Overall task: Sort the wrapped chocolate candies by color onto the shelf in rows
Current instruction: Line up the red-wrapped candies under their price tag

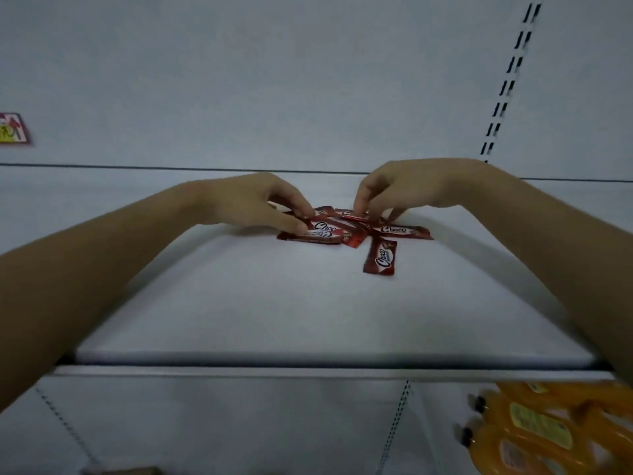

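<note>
Left hand: fingers and thumb curled, tips closed in a pinch on the near-left candy at the left side of the candy pile. Wrist is raised clear of the shelf.

Right hand: fingers bent downward, tips closed on the rear candy at the back of the pile. Whether that piece is lifted or only held in place cannot be told. The two hands are close together but not touching.

Task items: all wrappers seen are red with white "Choco" lettering. They lie on the shelf surface towards its back, roughly central. The pile overlaps; at least five pieces can be made out in it, exact count not determinable. One crosswise candy sticks out to the right. One lone candy lies just in front, pointing towards the front edge, its far end at the pile's edge.

Other items: orange bottles on the level below at lower right, two dark caps visible. One sticker on the back panel, far left.
</note>
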The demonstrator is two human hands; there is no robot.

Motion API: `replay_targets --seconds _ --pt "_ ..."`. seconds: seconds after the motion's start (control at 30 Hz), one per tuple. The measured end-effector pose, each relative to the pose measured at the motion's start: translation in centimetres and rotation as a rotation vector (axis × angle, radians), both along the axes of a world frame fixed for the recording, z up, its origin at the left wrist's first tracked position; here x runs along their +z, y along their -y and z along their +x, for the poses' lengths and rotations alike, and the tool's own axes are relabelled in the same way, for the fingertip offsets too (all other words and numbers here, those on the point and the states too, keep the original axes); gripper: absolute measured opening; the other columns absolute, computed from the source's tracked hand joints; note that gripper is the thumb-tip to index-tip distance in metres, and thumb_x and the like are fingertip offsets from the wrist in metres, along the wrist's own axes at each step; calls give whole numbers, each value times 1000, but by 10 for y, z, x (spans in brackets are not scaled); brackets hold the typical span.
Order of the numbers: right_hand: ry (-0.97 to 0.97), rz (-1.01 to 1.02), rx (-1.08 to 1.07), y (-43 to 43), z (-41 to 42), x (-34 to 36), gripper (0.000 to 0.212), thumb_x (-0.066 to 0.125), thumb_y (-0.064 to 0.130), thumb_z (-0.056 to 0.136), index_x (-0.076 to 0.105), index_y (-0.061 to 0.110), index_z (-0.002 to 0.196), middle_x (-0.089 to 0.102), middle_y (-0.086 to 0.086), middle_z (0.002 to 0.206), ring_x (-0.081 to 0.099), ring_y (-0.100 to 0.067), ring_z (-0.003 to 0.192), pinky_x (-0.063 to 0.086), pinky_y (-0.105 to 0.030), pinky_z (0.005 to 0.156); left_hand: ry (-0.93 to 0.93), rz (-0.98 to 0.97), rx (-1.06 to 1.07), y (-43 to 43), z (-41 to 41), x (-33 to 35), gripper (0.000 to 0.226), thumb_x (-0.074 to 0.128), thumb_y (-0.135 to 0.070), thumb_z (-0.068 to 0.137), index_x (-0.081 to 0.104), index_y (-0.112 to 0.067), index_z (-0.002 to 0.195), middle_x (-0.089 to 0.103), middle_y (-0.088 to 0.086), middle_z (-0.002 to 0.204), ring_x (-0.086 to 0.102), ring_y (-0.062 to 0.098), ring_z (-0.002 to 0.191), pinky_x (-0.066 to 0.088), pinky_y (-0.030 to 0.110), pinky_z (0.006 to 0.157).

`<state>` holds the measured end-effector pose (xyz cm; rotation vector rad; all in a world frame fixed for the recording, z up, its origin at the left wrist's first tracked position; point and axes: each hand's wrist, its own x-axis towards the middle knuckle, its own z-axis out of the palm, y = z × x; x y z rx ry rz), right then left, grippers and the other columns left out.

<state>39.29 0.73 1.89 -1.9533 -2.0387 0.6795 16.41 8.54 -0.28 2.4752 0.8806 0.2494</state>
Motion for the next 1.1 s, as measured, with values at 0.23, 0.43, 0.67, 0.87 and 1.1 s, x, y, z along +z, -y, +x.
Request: replay_targets --seconds 0.23,0.43,0.67,0.87,1.1 --pt "-48 6 -132 5 -9 -6 39 72 26 81 63 12 116 63 -5 117 61 -18 101 49 -20 68 137 -39 116 7 -1 -4 43 64 -39 85 54 -29 126 62 -16 116 62 3 101 48 22 88" --pt "-164 -56 -299 1 -20 -7 41 74 16 78 64 2 115 61 -14 126 60 -19 97 50 -23 67 119 -98 153 10 22 -5 60 71 -17 83 46 -12 137 67 -6 109 65 14 99 50 24 88" --pt "-417 144 -322 8 -19 1 14 72 14 81 63 19 91 62 -2 85 56 -14 74 46 -25 63 293 -119 164 6 13 -1 46 71 -6 82 57 -20 124 63 -4 107 65 10 85 49 17 73" --pt "-325 -58 -16 51 6 33 26 64 -1 81 70 8 105 74 -5 97 67 -7 83 52 -13 72 482 -299 89 -1 -2 11 42 56 7 89 57 -17 124 68 -6 102 67 2 83 53 14 69" --pt "231 -233 -35 63 1 28 31 75 15 77 68 34 101 72 16 80 68 -6 76 46 -21 73 136 -108 -12 8 -7 10 47 45 8 90 56 -23 123 66 -11 109 61 8 98 48 16 83"
